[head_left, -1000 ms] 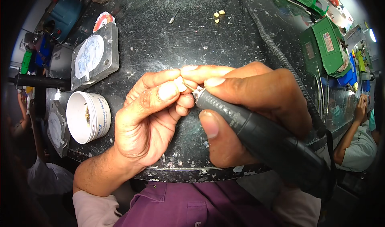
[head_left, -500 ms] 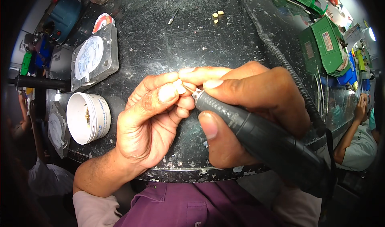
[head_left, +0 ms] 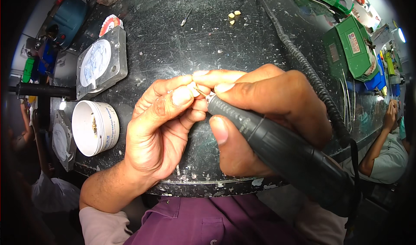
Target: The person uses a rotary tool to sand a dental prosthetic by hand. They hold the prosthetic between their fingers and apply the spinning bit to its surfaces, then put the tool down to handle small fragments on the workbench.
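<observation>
Now, you have both hands together over the desk [head_left: 173,46], and the work sits right between them. Your left hand [head_left: 151,126] holds a small pale piece [head_left: 193,89], its thumb and fingers pinched narrow around it. From that piece, over at four o'clock, your right hand [head_left: 279,95] wraps a black handpiece [head_left: 277,139], thumb below, fingers above, nose angled up toward ten. Its thin bit [head_left: 202,91] comes in just beside the piece; you can't tell from this angle whether they touch. Your two index fingers meet, or very nearly, above the piece.

Around you, a white tub [head_left: 111,126] lies tipped at eight o'clock, mouth toward nine, brownish-gold bits inside. Between nine and ten stands a grey metal block [head_left: 114,69] with a white disc [head_left: 96,61] set in it, and a red-and-white dental model [head_left: 111,24] sits past that at ten. At twelve lies a slim metal tool tip [head_left: 186,18]; at one, three little yellowish pieces [head_left: 234,15] cluster near each other. A ribbed cable [head_left: 299,61] curves down the two-to-three side, with a green bin [head_left: 344,50] beyond it.
</observation>
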A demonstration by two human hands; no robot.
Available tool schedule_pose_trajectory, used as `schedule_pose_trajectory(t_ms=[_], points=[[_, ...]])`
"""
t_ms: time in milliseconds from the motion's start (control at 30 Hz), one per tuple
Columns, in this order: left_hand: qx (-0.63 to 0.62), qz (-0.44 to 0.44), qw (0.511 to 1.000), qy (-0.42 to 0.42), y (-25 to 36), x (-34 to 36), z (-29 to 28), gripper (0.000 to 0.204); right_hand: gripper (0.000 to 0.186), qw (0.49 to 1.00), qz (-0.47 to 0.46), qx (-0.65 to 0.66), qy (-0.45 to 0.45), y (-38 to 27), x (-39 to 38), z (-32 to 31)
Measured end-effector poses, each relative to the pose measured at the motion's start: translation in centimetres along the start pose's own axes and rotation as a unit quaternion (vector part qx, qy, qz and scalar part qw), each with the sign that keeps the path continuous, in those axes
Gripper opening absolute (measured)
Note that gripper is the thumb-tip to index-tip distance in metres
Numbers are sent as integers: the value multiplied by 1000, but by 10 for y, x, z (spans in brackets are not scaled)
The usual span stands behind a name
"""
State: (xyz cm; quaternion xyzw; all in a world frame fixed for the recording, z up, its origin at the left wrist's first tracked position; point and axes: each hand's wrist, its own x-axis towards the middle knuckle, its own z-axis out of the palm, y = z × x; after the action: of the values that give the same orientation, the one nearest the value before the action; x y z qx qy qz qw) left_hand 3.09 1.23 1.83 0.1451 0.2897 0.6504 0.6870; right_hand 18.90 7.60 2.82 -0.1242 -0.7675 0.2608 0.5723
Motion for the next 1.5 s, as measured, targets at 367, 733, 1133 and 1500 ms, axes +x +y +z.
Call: schedule_pose_trajectory(t_ms=[367, 733, 1133, 1500], points=[[16, 6, 1000, -10, 2, 1, 1, 19, 13, 992, 35, 1, 121, 9, -2, 17], [13, -4, 1000, -14, 3, 1, -1, 19, 22, 996, 60, 2, -67, 1, 1, -11], [-5, -16, 999, 31, 0, -1, 2, 19, 18, 1000, 13, 10, 14, 4, -1, 2], [-1, -12, 999, 30, 0, 0, 2, 19, 18, 1000, 20, -12, 18, 2, -2, 4]])
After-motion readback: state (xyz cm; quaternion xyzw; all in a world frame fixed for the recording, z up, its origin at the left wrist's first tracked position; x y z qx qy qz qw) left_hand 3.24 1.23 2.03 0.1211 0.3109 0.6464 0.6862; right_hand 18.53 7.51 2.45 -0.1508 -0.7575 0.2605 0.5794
